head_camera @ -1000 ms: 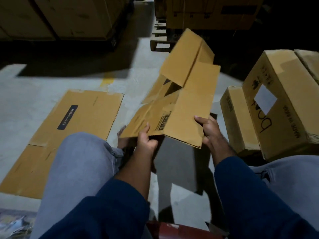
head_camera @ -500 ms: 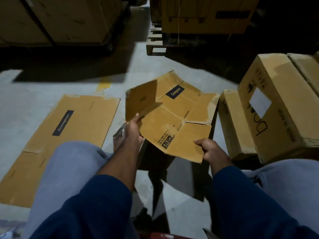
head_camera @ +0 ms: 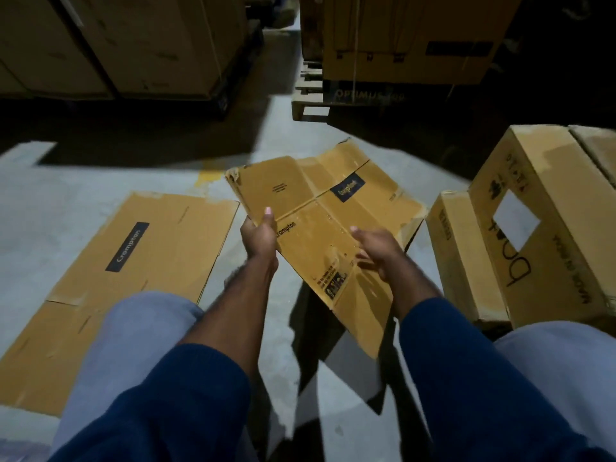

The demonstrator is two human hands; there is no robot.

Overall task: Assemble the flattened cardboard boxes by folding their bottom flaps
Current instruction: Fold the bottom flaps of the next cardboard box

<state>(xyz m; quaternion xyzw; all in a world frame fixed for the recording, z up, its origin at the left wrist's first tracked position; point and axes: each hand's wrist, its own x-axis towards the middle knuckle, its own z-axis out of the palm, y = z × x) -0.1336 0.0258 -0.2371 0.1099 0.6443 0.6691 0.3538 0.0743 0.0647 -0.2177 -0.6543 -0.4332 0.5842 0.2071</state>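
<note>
A flattened brown cardboard box point(head_camera: 320, 221) with a dark Crompton label is held tilted above the floor between my knees. My left hand point(head_camera: 260, 235) grips its left edge, thumb on top. My right hand point(head_camera: 375, 253) lies on the box's upper face with fingers spread and fairly straight; it looks blurred. A long flap hangs down toward me below that hand. Another flattened Crompton box point(head_camera: 133, 268) lies on the grey floor to the left, partly under my left knee.
Two assembled brown boxes point(head_camera: 540, 228) lie on their sides at the right, close to my right knee. Stacked cartons point(head_camera: 126, 45) stand at the back left. A wooden pallet point(head_camera: 310, 95) loaded with cartons stands at the back centre.
The box has collapsed from a half-open shape to a flat sheet and turned label-up. My left hand shifted up its left edge; my right hand left the lower corner and now rests on top.
</note>
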